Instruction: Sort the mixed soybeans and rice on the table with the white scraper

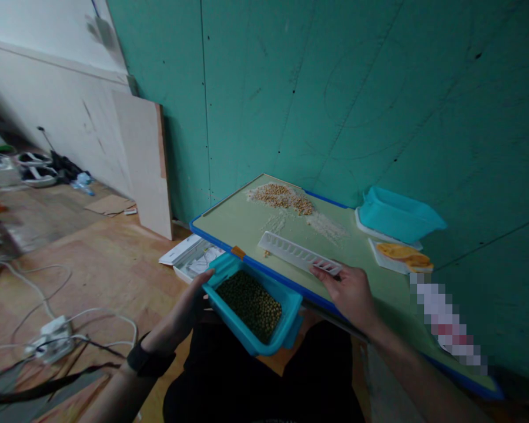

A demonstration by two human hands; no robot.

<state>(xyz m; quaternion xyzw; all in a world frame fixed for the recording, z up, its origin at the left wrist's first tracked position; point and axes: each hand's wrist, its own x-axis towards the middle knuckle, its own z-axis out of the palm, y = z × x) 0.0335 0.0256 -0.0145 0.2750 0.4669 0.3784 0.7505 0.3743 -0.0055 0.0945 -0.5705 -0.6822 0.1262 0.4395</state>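
The left hand (pixel 196 302) is half-curled around the near-left end of a blue tub (pixel 271 348), thumb at the rim and fingers mostly hidden, its forearm reaching up from lower left with a black wristband (pixel 150 356). The tub, over the lap, holds dark green and yellowish beans (pixel 249 304). The right hand (pixel 350 296), palm down, is closed on the near-right end of a white slotted strip (pixel 297 252), which slants away toward the far left over the tabletop (pixel 229 222). Just ahead of the tub, the table's blue edge (pixel 286 281) passes between the two hands; a few pale beans (pixel 267 254) lie by the strip's far end. Past the strip, a stretch of tabletop reaches to a heap of yellow beans (pixel 275 197). Ahead and right of the right hand are a yellow cloth (pixel 401 255) and, farther, a second tub (pixel 399 216), near the green wall (pixel 312 88) bounding the table's far side.
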